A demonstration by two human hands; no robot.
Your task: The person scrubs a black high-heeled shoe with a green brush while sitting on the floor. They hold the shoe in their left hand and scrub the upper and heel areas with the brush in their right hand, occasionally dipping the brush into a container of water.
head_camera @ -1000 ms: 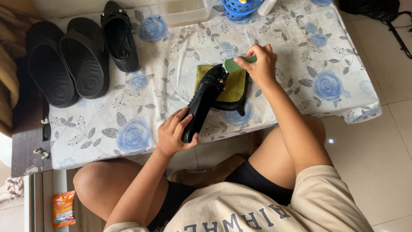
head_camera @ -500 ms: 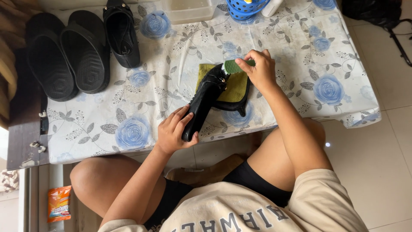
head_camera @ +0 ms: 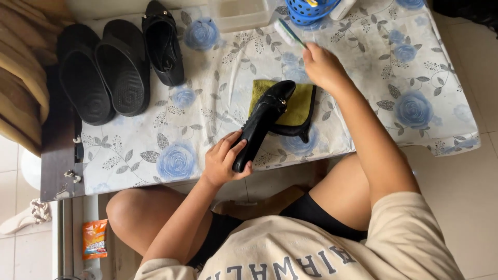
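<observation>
My left hand (head_camera: 224, 161) grips the heel end of a black shoe (head_camera: 262, 122) that lies tilted across an olive-green cloth (head_camera: 296, 103) on the table. My right hand (head_camera: 324, 67) is lifted away beyond the cloth and holds a green-and-white brush (head_camera: 288, 32), its head pointing towards the table's far side. The brush is clear of the shoe.
The table carries a white cover with blue flowers (head_camera: 404, 103). Two black slippers (head_camera: 101, 72) and another black shoe (head_camera: 163, 41) lie at the far left. A clear plastic tub (head_camera: 241, 13) and a blue basket (head_camera: 311, 10) stand at the far edge. An orange packet (head_camera: 95, 239) lies on the floor.
My right hand has lifted the brush off the shoe and moved it towards the far side of the table. My left hand still holds the shoe in the same place.
</observation>
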